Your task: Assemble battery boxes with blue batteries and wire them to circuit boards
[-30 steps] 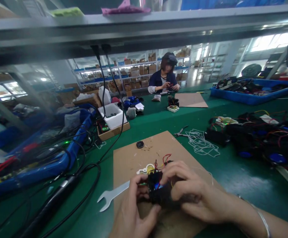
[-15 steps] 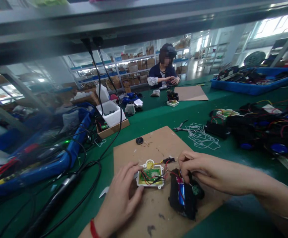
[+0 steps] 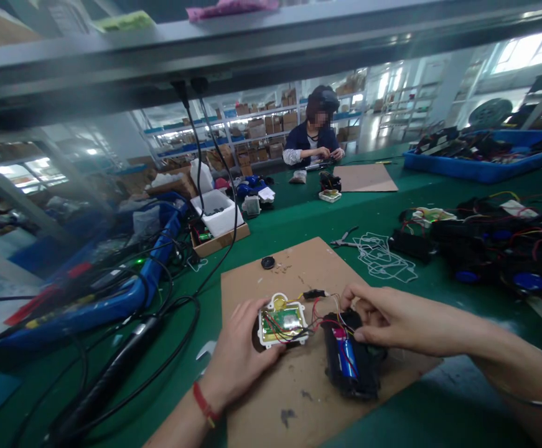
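Observation:
On a brown cardboard sheet [image 3: 308, 398] lies a white-framed circuit board [image 3: 282, 322] joined by red and black wires to a black housing [image 3: 352, 367] with a blue battery inside. My left hand [image 3: 240, 354] grips the board's near left corner with curled fingers. My right hand [image 3: 387, 317] rests on the housing's far end, fingers pinched at the wires where they enter it.
A wrench [image 3: 205, 351] peeks out left of my left hand. A black soldering tool [image 3: 107, 382] and cables lie at left. Pliers [image 3: 345, 238], white cord, a pile of black wired parts [image 3: 485, 239], a blue bin [image 3: 480, 165]. Another person [image 3: 315, 140] works at the far end.
One second ago both hands held the assembly together. It now lies opened out on the cardboard, board at left and housing at right, and my right hand has settled onto the housing.

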### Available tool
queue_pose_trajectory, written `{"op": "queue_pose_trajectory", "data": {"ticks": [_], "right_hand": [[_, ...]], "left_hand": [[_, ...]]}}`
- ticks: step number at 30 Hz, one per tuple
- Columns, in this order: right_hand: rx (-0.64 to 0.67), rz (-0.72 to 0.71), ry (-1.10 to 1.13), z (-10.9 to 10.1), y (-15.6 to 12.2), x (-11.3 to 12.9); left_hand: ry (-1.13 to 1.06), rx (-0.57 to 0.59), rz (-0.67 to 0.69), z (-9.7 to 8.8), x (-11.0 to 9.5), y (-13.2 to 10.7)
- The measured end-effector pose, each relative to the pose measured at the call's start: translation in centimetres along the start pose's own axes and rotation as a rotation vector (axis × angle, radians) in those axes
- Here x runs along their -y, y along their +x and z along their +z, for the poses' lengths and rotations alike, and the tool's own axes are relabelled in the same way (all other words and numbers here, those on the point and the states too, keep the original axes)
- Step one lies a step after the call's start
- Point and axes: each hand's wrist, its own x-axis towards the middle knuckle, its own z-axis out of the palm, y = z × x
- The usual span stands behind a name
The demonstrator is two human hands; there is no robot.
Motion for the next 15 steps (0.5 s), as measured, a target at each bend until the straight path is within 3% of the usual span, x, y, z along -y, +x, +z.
{"op": "queue_pose_trajectory", "data": {"ticks": [5,9,11,15], "right_hand": [[-0.199,-0.071,0.081,-0.6,1.1,-0.4],[-0.449,-0.2,-0.135,-1.5,2.6,0.0],[-0.48,-0.266,-0.258,-1.9,3.8,0.3],[-0.413,-0.389,-0.39,-2.2,6.5,0.7]], "left_hand": [[-0.005,-0.122,0.006,-0.4,0.1,-0.8],[-0.023,-0.13,0.014,-0.3,0.2,-1.2],[-0.062,-0.104,0.009,-0.3,-0.2,-1.3],[-0.143,-0.042,-0.03,0.1,-1.4,-2.2]]}}
